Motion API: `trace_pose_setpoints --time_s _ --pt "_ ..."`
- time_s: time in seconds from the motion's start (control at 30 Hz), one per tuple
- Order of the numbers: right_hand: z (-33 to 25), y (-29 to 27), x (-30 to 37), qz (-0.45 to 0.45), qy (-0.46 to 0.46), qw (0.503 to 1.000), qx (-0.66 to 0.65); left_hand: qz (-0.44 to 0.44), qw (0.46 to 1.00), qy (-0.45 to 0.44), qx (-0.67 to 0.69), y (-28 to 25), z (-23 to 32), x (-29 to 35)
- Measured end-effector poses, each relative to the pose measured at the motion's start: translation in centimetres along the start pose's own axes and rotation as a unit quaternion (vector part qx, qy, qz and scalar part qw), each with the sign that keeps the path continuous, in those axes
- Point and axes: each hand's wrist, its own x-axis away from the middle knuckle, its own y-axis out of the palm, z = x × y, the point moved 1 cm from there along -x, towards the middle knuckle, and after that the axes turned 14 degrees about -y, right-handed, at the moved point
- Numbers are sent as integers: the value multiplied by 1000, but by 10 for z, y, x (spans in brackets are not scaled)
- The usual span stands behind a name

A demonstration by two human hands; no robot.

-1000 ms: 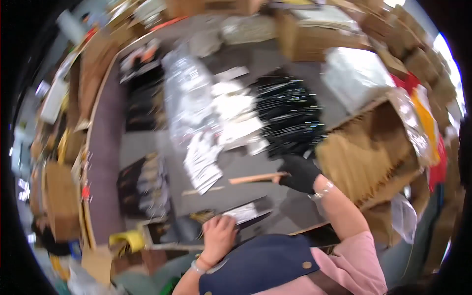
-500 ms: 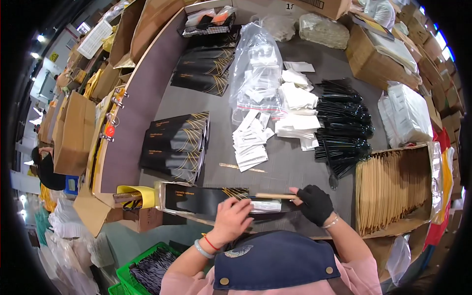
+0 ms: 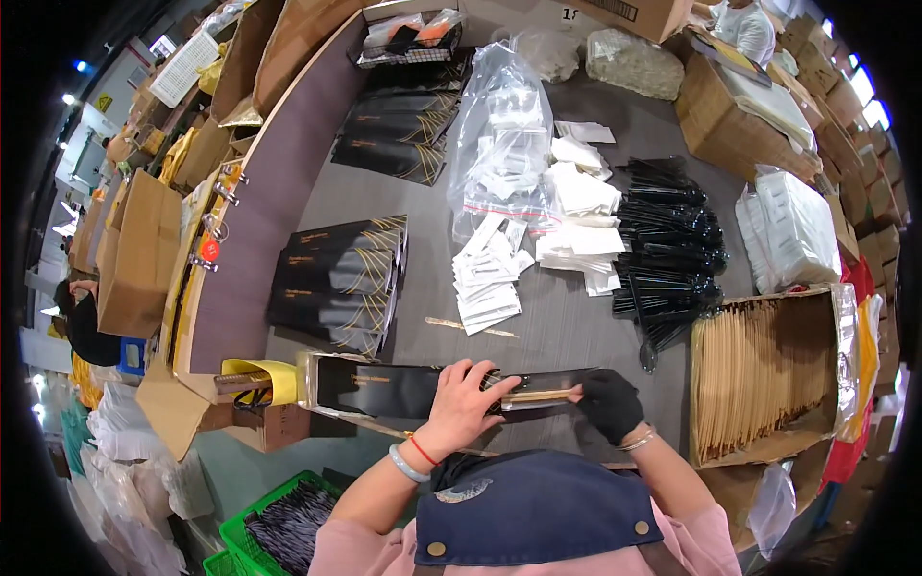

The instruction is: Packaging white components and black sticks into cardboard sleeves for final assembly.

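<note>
By the gloved right hand (image 3: 612, 404), fingers nearly closed, the wooden sticks (image 3: 540, 396) are pinched at its nine o'clock. Farther that way, the black sleeve (image 3: 375, 386) is overlain by the half-curled left hand (image 3: 461, 399), grip unclear; if the sticks are tilted, the sleeve's edge could be snagged.

one strip carton (image 3: 768, 452), one wire basket (image 3: 408, 58), two apron buttons (image 3: 642, 528).

Here on the grey tabletop (image 3: 567, 338) I see black sleeves (image 3: 331, 278) fanned at left, a clear bag (image 3: 480, 91) and white packets (image 3: 490, 286) mid-surface, glossy black bundles (image 3: 677, 254) farther right, a long narrow tray (image 3: 308, 379) along the near edge.
</note>
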Motion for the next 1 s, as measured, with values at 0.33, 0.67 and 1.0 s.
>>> trace_pose_setpoints --time_s 0.33,0.67,1.0 --pt "-36 4 -35 59 -75 995 -8 -49 996 74 -32 7 6 -19" --pt "-54 -73 -36 20 -81 980 183 -36 973 196 -117 -69 27 -54" --pt "-47 -67 -18 9 5 983 184 88 991 -66 -79 -44 -62 -34"
